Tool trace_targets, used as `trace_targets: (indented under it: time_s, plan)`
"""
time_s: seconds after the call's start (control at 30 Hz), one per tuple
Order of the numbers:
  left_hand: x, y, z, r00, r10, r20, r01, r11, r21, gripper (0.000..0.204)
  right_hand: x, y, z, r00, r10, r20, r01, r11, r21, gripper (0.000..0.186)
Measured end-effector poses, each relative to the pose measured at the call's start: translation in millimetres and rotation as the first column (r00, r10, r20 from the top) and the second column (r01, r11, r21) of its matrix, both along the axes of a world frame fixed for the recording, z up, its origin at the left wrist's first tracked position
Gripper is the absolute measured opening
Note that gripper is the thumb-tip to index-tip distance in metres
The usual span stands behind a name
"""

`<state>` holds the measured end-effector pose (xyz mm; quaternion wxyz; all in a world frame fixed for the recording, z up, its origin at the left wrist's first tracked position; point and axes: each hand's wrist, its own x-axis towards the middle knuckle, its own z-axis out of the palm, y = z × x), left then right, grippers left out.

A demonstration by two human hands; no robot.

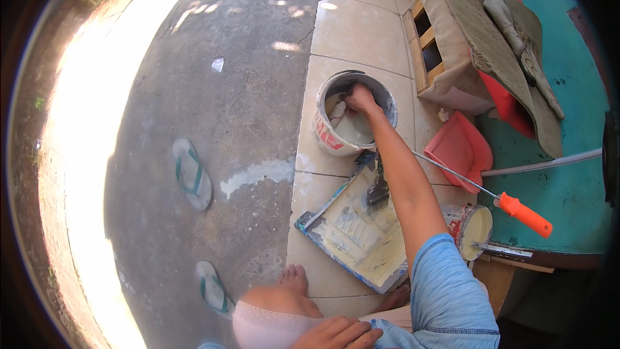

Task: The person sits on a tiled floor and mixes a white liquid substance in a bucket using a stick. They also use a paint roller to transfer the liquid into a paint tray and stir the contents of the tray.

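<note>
My right hand reaches down inside a white, paint-stained bucket holding cloudy pale liquid. Its fingers look curled in; what they hold, if anything, is hidden. Beside them a whitish lump lies against the inner wall. My left hand rests on my lap with its fingers laid flat. Below the bucket, partly under my right forearm, a paint tray is smeared with cream paint. A dark-bristled brush lies on it. A roller frame with an orange handle extends right from behind my forearm.
A small can of cream paint stands right of my arm. A pink dustpan lies near a cloth-draped wooden crate. Sandals lie on the concrete at left. A teal surface borders the right side.
</note>
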<state>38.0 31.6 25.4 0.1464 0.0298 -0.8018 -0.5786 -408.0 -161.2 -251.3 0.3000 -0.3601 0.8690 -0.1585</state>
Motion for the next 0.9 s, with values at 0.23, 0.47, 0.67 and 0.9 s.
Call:
trace_targets:
  time_s: [0.23, 0.47, 0.67, 0.9]
  plan:
    - [2.3, 2.0, -3.0, 1.0, -0.03, -0.001, 0.03, 0.999, -0.013, 0.031, 9.3, 18.8, 43.1, 0.815, -0.107, 0.57, 0.208, 0.971, -0.116, 0.024]
    - [-0.8, 1.4, -0.2, 0.999, -0.028, -0.017, 0.027, 0.997, -0.075, 0.031, -8.4, 22.7, 37.6, 0.869, 0.077, 0.489, 0.026, 0.979, -0.2, 0.028]
    - [0.1, 4.2, -4.0, 0.999, -0.012, -0.03, 0.011, 1.0, -0.013, 0.031, -2.7, 22.8, 41.4, 0.915, 0.132, 0.38, -0.075, 0.984, -0.162, 0.03]
    - [0.4, 1.9, -0.3, 0.999, -0.025, -0.029, 0.024, 0.999, -0.044, 0.033, -1.3, 26.9, 41.8, 0.831, 0.118, 0.543, 0.002, 0.977, -0.215, 0.031]
